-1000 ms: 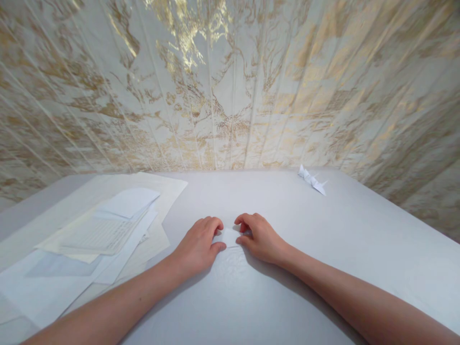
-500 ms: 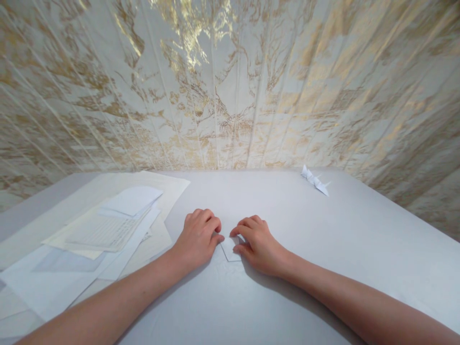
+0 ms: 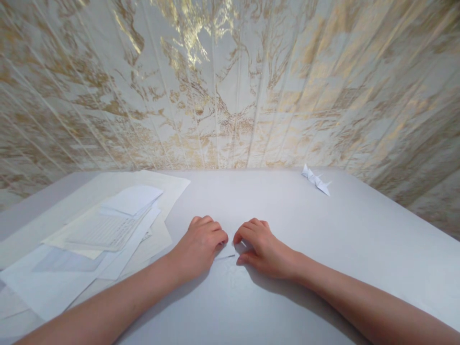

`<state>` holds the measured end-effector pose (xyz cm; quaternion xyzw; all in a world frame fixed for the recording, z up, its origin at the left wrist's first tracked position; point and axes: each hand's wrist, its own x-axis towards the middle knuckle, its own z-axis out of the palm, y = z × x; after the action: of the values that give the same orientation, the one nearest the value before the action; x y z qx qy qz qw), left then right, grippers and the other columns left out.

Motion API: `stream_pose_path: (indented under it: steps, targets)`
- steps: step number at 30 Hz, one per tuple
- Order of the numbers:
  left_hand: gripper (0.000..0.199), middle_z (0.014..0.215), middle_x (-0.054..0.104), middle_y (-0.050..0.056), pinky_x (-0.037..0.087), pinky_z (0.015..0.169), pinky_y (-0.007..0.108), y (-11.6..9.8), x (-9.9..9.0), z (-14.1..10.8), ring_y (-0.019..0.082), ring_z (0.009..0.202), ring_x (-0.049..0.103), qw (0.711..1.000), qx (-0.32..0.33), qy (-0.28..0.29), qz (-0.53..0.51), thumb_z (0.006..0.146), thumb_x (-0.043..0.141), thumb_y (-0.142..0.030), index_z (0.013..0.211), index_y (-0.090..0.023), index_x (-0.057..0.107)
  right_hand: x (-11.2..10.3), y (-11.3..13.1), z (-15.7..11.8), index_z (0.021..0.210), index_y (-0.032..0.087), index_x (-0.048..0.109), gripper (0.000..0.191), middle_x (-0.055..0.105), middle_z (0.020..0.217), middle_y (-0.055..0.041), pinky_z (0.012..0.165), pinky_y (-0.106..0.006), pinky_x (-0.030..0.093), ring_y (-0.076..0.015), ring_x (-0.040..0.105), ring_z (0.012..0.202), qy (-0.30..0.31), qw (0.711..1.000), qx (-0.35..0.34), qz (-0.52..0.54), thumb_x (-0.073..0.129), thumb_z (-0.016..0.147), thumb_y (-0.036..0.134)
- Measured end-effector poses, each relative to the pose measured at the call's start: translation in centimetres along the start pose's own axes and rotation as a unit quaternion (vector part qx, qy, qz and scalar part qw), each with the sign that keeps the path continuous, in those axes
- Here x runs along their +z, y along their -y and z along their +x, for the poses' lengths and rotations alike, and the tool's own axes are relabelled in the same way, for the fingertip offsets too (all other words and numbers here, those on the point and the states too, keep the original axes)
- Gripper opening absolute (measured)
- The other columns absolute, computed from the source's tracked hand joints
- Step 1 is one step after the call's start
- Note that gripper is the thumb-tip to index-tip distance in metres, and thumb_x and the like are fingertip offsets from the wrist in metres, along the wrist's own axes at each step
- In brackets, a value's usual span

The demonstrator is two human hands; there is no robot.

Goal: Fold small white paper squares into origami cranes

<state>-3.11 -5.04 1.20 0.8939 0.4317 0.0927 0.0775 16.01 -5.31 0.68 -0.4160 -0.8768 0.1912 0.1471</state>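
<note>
A small folded piece of white paper (image 3: pixel 225 252) lies on the table between my hands, largely covered by my left fingers. My left hand (image 3: pixel 202 245) is closed on its left side, with the fingers curled over and the thumb tucked beneath them. At the paper's right end is my right hand (image 3: pixel 260 247), its thumb and index finger curved and apart with a gap between them. The index fingertip is close to the paper's edge; whether it touches I cannot tell.
Sheets and envelopes of white and cream paper (image 3: pixel 97 235) overlap in a pile on the left of the white table (image 3: pixel 223 196). Several small folded white paper figures (image 3: pixel 315 180) stand in a row at the back right. Behind the table rises a gold-patterned curtain (image 3: pixel 230 86).
The folded paper has turned and now shows only as a narrow strip, more under my left hand. My left hand has shifted slightly right and nearer. My right thumb has come off the paper.
</note>
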Motion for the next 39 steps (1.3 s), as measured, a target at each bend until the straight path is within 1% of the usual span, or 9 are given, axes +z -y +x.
stream_pose_path:
  steps: [4, 7, 9, 12, 17, 22, 30, 34, 39]
  targets:
    - [0.023, 0.08, 0.064, 0.002, 0.035, 0.076, 0.031, 1.2, 0.1, 0.5, 0.016, 0.082, 0.053, 0.998, 0.059, 0.013, -0.006, 0.081, 0.044, -0.006, 0.08, -0.02, 0.064, 0.0, -0.8, 0.5, 0.107, 0.02, 0.056, 0.037, 0.06, 0.103, -0.0075, 0.084, -0.037, 0.034, -0.0218, 0.048, 0.097, -0.014, 0.999, -0.047, 0.013, 0.069, 0.073, 0.022]
    - [0.022, 0.084, 0.064, 0.003, 0.038, 0.077, 0.029, 0.9, -0.4, 0.4, 0.015, 0.082, 0.055, 0.996, 0.074, 0.041, -0.023, 0.081, 0.046, -0.008, 0.085, -0.019, 0.064, 0.4, -1.2, 0.8, 0.104, 0.022, 0.06, 0.028, 0.06, 0.102, -0.0072, 0.085, -0.038, 0.034, -0.0223, 0.048, 0.098, -0.023, 0.997, -0.072, 0.01, 0.066, 0.076, 0.023]
    - [0.01, 0.086, 0.063, 0.004, 0.04, 0.078, 0.031, 0.3, -0.8, 0.1, 0.018, 0.082, 0.055, 0.997, 0.048, 0.052, -0.016, 0.079, 0.055, -0.02, 0.083, -0.018, 0.064, 0.7, -1.4, 1.0, 0.1, 0.022, 0.062, 0.022, 0.061, 0.1, -0.0067, 0.085, -0.037, 0.034, -0.0221, 0.049, 0.096, -0.031, 0.996, -0.082, 0.004, 0.064, 0.078, 0.024]
    - [0.015, 0.084, 0.062, 0.005, 0.041, 0.075, 0.035, -0.6, -1.1, -0.3, 0.021, 0.079, 0.055, 0.998, 0.016, 0.049, 0.018, 0.073, 0.062, -0.03, 0.079, -0.016, 0.062, 1.0, -1.4, 1.1, 0.098, 0.02, 0.063, 0.02, 0.062, 0.098, -0.0071, 0.084, -0.037, 0.034, -0.0216, 0.05, 0.094, -0.046, 0.995, -0.083, -0.011, 0.063, 0.079, 0.025]
    - [0.012, 0.08, 0.062, 0.006, 0.041, 0.072, 0.037, -1.1, -0.6, -0.5, 0.022, 0.076, 0.055, 0.997, 0.017, 0.025, 0.072, 0.08, 0.053, -0.025, 0.076, -0.016, 0.059, 1.2, -1.3, 1.2, 0.095, 0.019, 0.064, 0.02, 0.062, 0.094, -0.0071, 0.083, -0.036, 0.034, -0.0207, 0.051, 0.09, -0.057, 0.995, -0.079, -0.025, 0.062, 0.08, 0.031]
    - [0.022, 0.077, 0.062, 0.006, 0.041, 0.072, 0.036, -0.9, -0.4, -0.6, 0.02, 0.073, 0.056, 0.997, 0.019, 0.025, 0.072, 0.084, 0.039, -0.016, 0.076, -0.016, 0.059, 0.9, -1.5, 1.3, 0.094, 0.019, 0.065, 0.021, 0.062, 0.094, -0.0074, 0.083, -0.036, 0.035, -0.0211, 0.052, 0.092, -0.054, 0.995, -0.079, 0.004, 0.067, 0.076, 0.03]
    - [0.016, 0.076, 0.061, 0.003, 0.041, 0.069, 0.028, -0.6, -1.2, -0.1, 0.017, 0.075, 0.056, 0.994, -0.069, 0.074, -0.037, 0.076, 0.044, -0.012, 0.066, -0.017, 0.055, 1.6, -1.8, 1.9, 0.081, 0.02, 0.068, 0.009, 0.065, 0.084, -0.0043, 0.079, -0.035, 0.035, -0.0198, 0.054, 0.086, -0.078, 0.993, -0.084, 0.032, 0.067, 0.074, 0.015]
    - [0.012, 0.075, 0.059, 0.002, 0.04, 0.069, 0.028, -0.8, -1.3, -0.2, 0.017, 0.074, 0.055, 0.994, -0.072, 0.073, -0.047, 0.072, 0.046, -0.011, 0.066, -0.017, 0.054, 1.7, -1.5, 2.0, 0.077, 0.019, 0.068, 0.012, 0.066, 0.081, -0.0024, 0.079, -0.034, 0.034, -0.0184, 0.054, 0.084, -0.079, 0.992, -0.088, 0.033, 0.064, 0.074, 0.008]
    - [0.009, 0.075, 0.059, 0.003, 0.041, 0.073, 0.029, -0.8, -1.0, -0.4, 0.017, 0.075, 0.055, 0.994, -0.074, 0.054, -0.06, 0.07, 0.048, -0.015, 0.064, -0.017, 0.055, 1.8, -1.3, 2.1, 0.076, 0.019, 0.068, 0.009, 0.066, 0.079, -0.0027, 0.079, -0.034, 0.034, -0.0184, 0.055, 0.083, -0.071, 0.994, -0.07, 0.037, 0.065, 0.074, 0.011]
